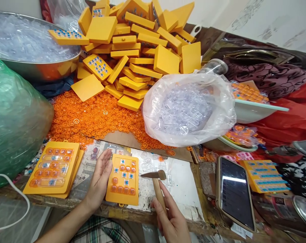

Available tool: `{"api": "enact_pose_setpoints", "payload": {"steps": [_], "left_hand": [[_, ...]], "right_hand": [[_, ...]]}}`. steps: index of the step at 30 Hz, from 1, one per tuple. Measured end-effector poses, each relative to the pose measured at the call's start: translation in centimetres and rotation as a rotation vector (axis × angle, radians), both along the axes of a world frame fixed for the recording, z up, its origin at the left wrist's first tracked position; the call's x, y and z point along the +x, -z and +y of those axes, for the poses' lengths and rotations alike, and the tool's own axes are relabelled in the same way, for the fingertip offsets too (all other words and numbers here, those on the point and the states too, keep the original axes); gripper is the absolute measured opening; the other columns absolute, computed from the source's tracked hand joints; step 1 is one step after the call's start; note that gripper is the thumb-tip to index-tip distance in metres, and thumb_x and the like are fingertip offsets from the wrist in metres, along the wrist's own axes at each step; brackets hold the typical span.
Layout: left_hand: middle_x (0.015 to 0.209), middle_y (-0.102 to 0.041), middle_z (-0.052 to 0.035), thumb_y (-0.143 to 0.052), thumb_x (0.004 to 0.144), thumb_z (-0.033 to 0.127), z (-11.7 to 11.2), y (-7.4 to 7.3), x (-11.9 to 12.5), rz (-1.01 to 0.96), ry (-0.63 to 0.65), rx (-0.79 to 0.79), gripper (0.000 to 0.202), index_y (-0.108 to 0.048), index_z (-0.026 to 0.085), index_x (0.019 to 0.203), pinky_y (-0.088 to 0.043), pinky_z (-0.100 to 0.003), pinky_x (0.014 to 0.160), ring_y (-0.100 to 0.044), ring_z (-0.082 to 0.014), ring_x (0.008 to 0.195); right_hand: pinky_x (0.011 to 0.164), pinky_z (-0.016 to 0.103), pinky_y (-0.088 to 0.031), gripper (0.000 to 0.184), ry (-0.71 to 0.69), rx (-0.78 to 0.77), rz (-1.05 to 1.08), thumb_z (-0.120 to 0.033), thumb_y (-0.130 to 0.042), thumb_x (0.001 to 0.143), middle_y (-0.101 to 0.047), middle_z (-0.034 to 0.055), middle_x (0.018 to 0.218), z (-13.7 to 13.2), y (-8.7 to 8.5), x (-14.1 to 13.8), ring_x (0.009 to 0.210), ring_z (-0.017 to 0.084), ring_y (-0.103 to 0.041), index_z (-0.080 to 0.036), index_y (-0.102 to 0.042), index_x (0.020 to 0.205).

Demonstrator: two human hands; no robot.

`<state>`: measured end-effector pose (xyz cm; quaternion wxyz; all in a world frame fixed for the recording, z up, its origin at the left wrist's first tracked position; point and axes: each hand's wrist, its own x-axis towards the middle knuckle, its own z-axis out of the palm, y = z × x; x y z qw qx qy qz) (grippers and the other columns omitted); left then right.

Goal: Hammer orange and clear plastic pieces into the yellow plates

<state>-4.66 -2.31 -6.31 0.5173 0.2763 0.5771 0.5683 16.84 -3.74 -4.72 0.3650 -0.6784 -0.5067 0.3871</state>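
My right hand [171, 214] is wrapped round the wooden handle of a small hammer [158, 192], whose metal head lies just above the white worn board. My left hand [100, 180], fingers stretched out, rests along the left edge of a yellow plastic panel [122, 199]. This panel carries orange round pieces and several small blue-and-white squares. To the left, a short stack of similar yellow panels [48, 146] has orange rounds under clear oblong covers. Loose clear plastic pieces [150, 160] and a few orange bits lie behind the hammer.
Yellow panels [102, 28] are heaped at the back above a spread of orange rings [92, 116]. Clear pieces fill a white bag [188, 138] and a metal basin [74, 62]. A green bag [16, 118] stands left; a phone [235, 195] leans at right.
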Motion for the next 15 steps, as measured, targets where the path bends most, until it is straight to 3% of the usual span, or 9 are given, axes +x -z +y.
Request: {"api": "enact_pose_setpoints", "payload": {"steps": [3, 9, 15], "left_hand": [[0.151, -0.034, -0.0018, -0.043, 0.092, 0.051, 0.1, -0.1, 1.1, -0.059, -0.012, -0.025, 0.047, -0.038, 0.031, 0.134, -0.019, -0.042, 0.118, -0.029, -0.0193, 0.14], [0.151, -0.034, -0.001, -0.04, 0.091, 0.055, -0.4, -0.7, 3.3, -0.053, -0.002, -0.043, 0.05, -0.037, 0.033, 0.136, -0.02, -0.04, 0.118, -0.027, -0.0197, 0.141], [0.153, -0.03, -0.0007, -0.038, 0.092, 0.056, -0.5, -0.3, 3.9, -0.102, -0.029, -0.033, 0.051, -0.034, 0.034, 0.137, -0.016, -0.043, 0.119, -0.025, -0.0196, 0.141]], "right_hand": [[0.08, 0.036, -0.056, 0.058, -0.077, -0.021, -0.055, -0.05, -0.065, 0.074, -0.068, 0.0075, 0.118, 0.7, 0.3, 0.9, 0.112, 0.031, -0.06, -0.021, -0.062, 0.124], [0.072, 0.034, -0.057, 0.062, 0.008, -0.005, -0.147, -0.053, -0.061, 0.077, -0.069, 0.0059, 0.113, 0.9, 0.3, 3.8, 0.102, 0.031, -0.064, -0.025, -0.055, 0.131], [0.095, 0.047, -0.045, 0.075, 0.042, -0.063, -0.336, -0.06, -0.053, 0.078, -0.052, 0.0137, 0.135, 1.0, 2.3, 6.4, 0.119, 0.035, -0.052, -0.018, -0.043, 0.139]]}}
